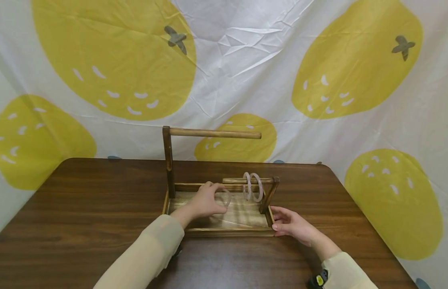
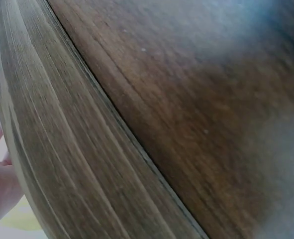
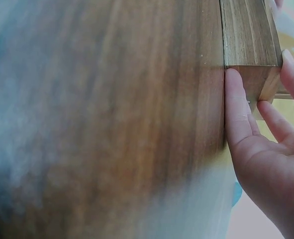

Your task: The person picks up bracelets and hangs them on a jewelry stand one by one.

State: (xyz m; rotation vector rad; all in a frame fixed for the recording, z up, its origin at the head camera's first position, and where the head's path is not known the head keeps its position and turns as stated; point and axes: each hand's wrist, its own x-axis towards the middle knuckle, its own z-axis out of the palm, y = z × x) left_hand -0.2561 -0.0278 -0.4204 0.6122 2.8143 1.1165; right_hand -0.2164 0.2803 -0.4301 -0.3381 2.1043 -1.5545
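In the head view my left hand (image 1: 206, 200) pinches a pale translucent bangle (image 1: 229, 198) between thumb and fingers, over the tray base of a wooden jewelry stand (image 1: 231, 232). Two more pale bangles (image 1: 260, 188) hang on the stand's short lower bar, to the right of that hand. My right hand (image 1: 294, 226) holds the stand's right end near its front corner. The right wrist view shows fingers (image 3: 236, 102) of this hand against the end wall and another digit at the rim. Part of my left hand (image 2: 2, 184) appears behind the tray wall in the left wrist view.
A tall post (image 1: 168, 160) rises from the stand's left side, its long upper bar (image 1: 216, 133) reaching right above my left hand. The stand sits on a dark wooden table (image 1: 101, 200). Behind hangs a white cloth (image 1: 238, 72) with yellow fruit prints.
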